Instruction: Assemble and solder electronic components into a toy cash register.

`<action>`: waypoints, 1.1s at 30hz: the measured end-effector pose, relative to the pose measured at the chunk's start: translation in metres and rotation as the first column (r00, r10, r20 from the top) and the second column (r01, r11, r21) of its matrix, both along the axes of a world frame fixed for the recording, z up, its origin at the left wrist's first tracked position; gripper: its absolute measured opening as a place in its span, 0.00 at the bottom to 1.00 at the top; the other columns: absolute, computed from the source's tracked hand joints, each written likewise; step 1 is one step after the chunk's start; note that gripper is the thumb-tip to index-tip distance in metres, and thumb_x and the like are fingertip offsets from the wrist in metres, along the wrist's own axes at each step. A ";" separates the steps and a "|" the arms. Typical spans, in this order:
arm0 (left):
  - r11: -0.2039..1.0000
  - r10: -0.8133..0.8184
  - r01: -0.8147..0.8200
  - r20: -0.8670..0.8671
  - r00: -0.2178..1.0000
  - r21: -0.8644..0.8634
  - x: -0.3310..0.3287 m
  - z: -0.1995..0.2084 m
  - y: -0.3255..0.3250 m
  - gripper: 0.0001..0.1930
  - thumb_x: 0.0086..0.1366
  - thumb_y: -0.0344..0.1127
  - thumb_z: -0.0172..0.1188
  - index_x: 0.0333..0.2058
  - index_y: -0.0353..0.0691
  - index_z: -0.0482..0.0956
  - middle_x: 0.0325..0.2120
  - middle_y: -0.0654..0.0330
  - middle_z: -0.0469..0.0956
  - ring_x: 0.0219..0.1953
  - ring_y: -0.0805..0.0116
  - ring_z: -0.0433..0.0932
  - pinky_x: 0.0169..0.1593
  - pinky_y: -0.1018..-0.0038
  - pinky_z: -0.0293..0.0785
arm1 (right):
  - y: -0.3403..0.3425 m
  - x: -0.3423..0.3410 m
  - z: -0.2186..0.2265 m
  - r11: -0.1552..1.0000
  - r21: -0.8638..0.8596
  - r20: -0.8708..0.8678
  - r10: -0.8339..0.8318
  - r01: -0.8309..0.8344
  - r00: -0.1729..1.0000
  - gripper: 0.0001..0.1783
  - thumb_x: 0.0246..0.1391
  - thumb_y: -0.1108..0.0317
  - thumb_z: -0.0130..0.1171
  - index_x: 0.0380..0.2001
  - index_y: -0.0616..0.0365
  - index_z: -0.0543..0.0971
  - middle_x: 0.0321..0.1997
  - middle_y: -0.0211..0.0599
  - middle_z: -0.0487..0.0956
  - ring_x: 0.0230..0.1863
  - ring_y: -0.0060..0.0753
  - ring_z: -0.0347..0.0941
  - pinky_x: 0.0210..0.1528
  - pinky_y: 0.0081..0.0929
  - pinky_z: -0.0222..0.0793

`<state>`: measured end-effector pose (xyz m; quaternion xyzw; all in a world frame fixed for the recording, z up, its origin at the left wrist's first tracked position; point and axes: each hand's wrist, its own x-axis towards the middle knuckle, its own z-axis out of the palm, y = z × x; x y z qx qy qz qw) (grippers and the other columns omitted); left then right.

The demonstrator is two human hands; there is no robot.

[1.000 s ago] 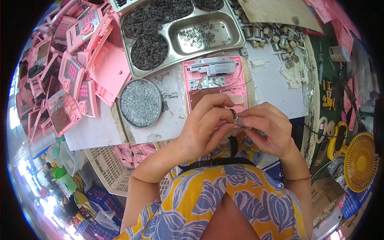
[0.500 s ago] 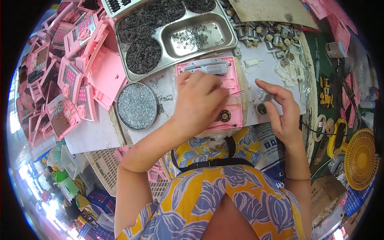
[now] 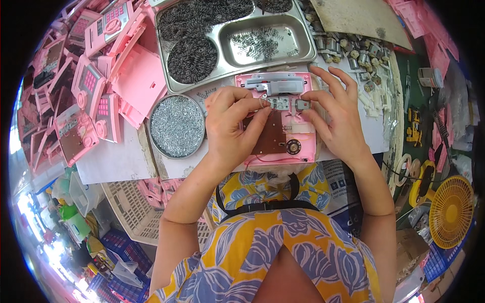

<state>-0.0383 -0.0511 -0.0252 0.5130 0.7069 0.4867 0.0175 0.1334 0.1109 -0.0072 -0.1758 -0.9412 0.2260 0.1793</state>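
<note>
A pink plastic panel (image 3: 302, 140) lies before me with a brown circuit board (image 3: 270, 134), a grey latch-like bar (image 3: 279, 87) and a round black disc with a brass-coloured centre (image 3: 293, 147) on it. My left hand (image 3: 233, 123) reaches over its left side, thumb and forefinger pinched at the end of a small grey block (image 3: 281, 103). What they pinch is too small to make out. At the right edge, my right hand (image 3: 339, 113) has thumb and forefinger either side of a small metal motor (image 3: 302, 104), its other fingers raised.
A steel compartment tray (image 3: 225, 65) of dark springs stands behind the panel, and a round tin (image 3: 177, 126) of small silver screws to its left. Pink casings (image 3: 108, 108) are heaped at far left. Motors (image 3: 361, 58) and white plastic parts lie at back right. A yellow fan (image 3: 451, 212) stands at right.
My right hand has brought the motor leftward onto the panel. My left hand has drawn back to the left, uncovering the circuit board, and now pinches beside the grey block. The view has shifted slightly.
</note>
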 end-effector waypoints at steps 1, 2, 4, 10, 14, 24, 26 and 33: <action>1.000 -0.009 0.009 -0.003 1.000 0.006 0.000 0.000 0.001 0.08 0.51 0.28 0.73 0.31 0.42 0.85 0.28 0.64 0.76 0.32 0.66 0.74 0.42 0.69 0.62 | 0.000 0.001 0.000 1.000 -0.008 0.007 0.000 0.000 1.000 0.13 0.47 0.71 0.68 0.38 0.54 0.82 0.66 0.42 0.71 0.69 0.60 0.55 0.67 0.49 0.57; 1.000 -0.018 0.019 -0.007 1.000 0.011 -0.001 -0.001 0.001 0.08 0.51 0.28 0.73 0.31 0.42 0.84 0.29 0.64 0.76 0.33 0.66 0.74 0.42 0.69 0.62 | 0.000 0.001 0.000 1.000 -0.016 0.014 -0.001 0.001 1.000 0.13 0.47 0.71 0.68 0.38 0.54 0.83 0.66 0.43 0.71 0.69 0.60 0.55 0.67 0.49 0.57; 0.999 -0.032 0.033 -0.005 0.999 0.014 -0.002 -0.001 0.002 0.08 0.51 0.28 0.73 0.31 0.42 0.84 0.29 0.64 0.76 0.33 0.65 0.75 0.42 0.69 0.62 | 0.000 0.001 0.000 1.000 -0.021 0.022 -0.014 0.015 1.000 0.12 0.45 0.70 0.69 0.37 0.54 0.83 0.66 0.42 0.71 0.69 0.60 0.55 0.67 0.50 0.56; 0.996 -0.057 0.073 0.263 0.963 -0.049 -0.003 0.002 0.005 0.06 0.53 0.29 0.71 0.31 0.41 0.85 0.30 0.63 0.77 0.34 0.63 0.76 0.42 0.68 0.65 | 0.001 -0.001 0.012 0.999 0.033 0.010 -0.038 0.038 0.999 0.13 0.41 0.68 0.71 0.35 0.54 0.85 0.67 0.41 0.71 0.70 0.58 0.55 0.69 0.50 0.54; 0.995 -0.089 0.100 0.286 0.954 -0.025 -0.004 0.005 0.014 0.05 0.54 0.30 0.71 0.30 0.40 0.84 0.29 0.61 0.77 0.33 0.62 0.76 0.39 0.68 0.67 | -0.019 -0.023 0.010 0.997 0.073 -0.073 0.044 -0.039 0.996 0.13 0.39 0.68 0.72 0.33 0.54 0.85 0.65 0.42 0.72 0.69 0.60 0.56 0.69 0.51 0.55; 0.962 -0.184 0.145 -0.156 0.971 -0.232 -0.001 0.009 0.009 0.16 0.47 0.32 0.70 0.38 0.46 0.83 0.34 0.61 0.72 0.41 0.59 0.71 0.48 0.62 0.63 | -0.013 -0.026 -0.008 0.992 -0.103 -0.128 0.066 -0.079 0.990 0.09 0.39 0.72 0.71 0.26 0.55 0.81 0.63 0.39 0.74 0.69 0.61 0.55 0.67 0.51 0.57; 0.967 -0.168 0.130 -0.164 0.972 -0.217 0.003 0.002 0.012 0.13 0.47 0.33 0.70 0.35 0.47 0.84 0.34 0.63 0.71 0.40 0.60 0.70 0.48 0.61 0.60 | -0.013 -0.023 -0.009 0.992 -0.104 -0.142 0.057 -0.072 0.988 0.09 0.38 0.72 0.70 0.26 0.55 0.81 0.64 0.39 0.74 0.69 0.60 0.55 0.67 0.51 0.57; 0.962 -0.269 0.271 -0.264 0.926 -0.028 -0.004 -0.003 0.000 0.10 0.47 0.33 0.72 0.31 0.48 0.83 0.34 0.66 0.74 0.39 0.61 0.72 0.45 0.62 0.60 | -0.011 -0.018 -0.006 0.996 0.068 -0.136 0.067 -0.058 0.988 0.09 0.37 0.72 0.69 0.27 0.54 0.81 0.62 0.39 0.74 0.67 0.61 0.56 0.63 0.50 0.60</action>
